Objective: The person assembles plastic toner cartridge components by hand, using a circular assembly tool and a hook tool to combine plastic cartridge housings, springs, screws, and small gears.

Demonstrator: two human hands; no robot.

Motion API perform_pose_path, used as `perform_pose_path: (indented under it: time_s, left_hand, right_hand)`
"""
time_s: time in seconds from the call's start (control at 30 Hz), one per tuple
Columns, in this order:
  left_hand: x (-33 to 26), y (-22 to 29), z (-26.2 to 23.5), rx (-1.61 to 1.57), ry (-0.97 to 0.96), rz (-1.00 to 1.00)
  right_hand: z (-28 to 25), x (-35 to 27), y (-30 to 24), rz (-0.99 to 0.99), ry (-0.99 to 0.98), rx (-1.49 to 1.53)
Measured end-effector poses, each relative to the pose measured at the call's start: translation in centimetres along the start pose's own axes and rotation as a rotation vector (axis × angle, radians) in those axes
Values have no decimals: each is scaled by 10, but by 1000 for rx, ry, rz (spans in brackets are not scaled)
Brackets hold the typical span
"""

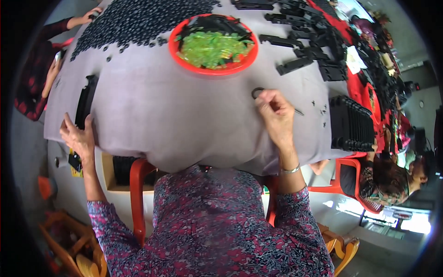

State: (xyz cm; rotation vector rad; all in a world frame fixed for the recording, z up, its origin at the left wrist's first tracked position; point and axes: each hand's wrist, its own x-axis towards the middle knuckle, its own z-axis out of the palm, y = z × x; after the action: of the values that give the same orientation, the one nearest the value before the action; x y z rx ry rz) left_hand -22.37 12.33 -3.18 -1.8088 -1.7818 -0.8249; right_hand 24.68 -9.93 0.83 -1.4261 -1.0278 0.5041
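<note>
A long black plastic part (86,99) lies on the cloth at the left. My left hand (77,138) is at its near end, with thumb and fingers spread to either side of it; whether they touch it is hard to tell. On the right, the fingers of my right hand (279,117) are closed on a small dark tool (257,93). A ring-shaped end shows beyond my fingertips, and a thin shaft sticks out on the other side of the hand. My fingers hide its middle, so its exact kind is unclear.
A red bowl (250,59) holds green translucent pieces and black parts. Many small black pieces (134,23) spread at the far left. Long black parts (318,51) pile up at the far right, above a stacked black row (353,123). Another person's hand (54,69) is at the left.
</note>
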Motion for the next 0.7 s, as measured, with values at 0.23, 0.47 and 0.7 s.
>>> perform_pose_path:
  time_s: [0.23,0.47,0.7]
  left_hand:
    - [-23,113,-39,-706,-89,248]
    - [-70,214,-68,-1105,-403,246]
    - [-78,213,-61,-1154,-546,289]
  right_hand:
    - [-87,88,17,231,308,-659]
    - [-54,124,62,243,272,-1158]
    - [-62,128,57,294,346,-1159]
